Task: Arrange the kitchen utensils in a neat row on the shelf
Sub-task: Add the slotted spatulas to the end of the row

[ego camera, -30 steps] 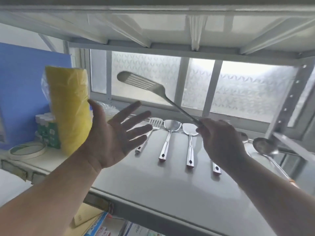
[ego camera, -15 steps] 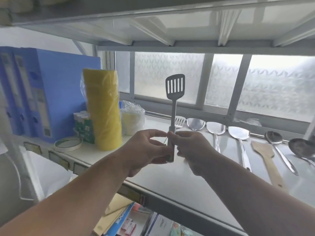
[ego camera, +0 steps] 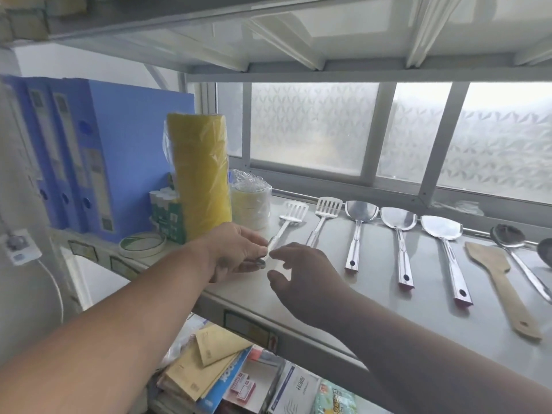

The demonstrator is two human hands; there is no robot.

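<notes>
The slotted spatula (ego camera: 288, 224), upright a moment ago, now lies on the shelf (ego camera: 373, 318), extending the row. The left hand (ego camera: 236, 252) fingers pinch its handle; the right hand (ego camera: 301, 271) has let go, fingers loose

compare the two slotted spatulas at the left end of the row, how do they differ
The leftmost slotted spatula has its handle pinched by the left hand; the second slotted spatula lies free. The leftmost one slants more to the right, the second runs closer to the row's line. Both are metal, with heads toward the window.
</notes>
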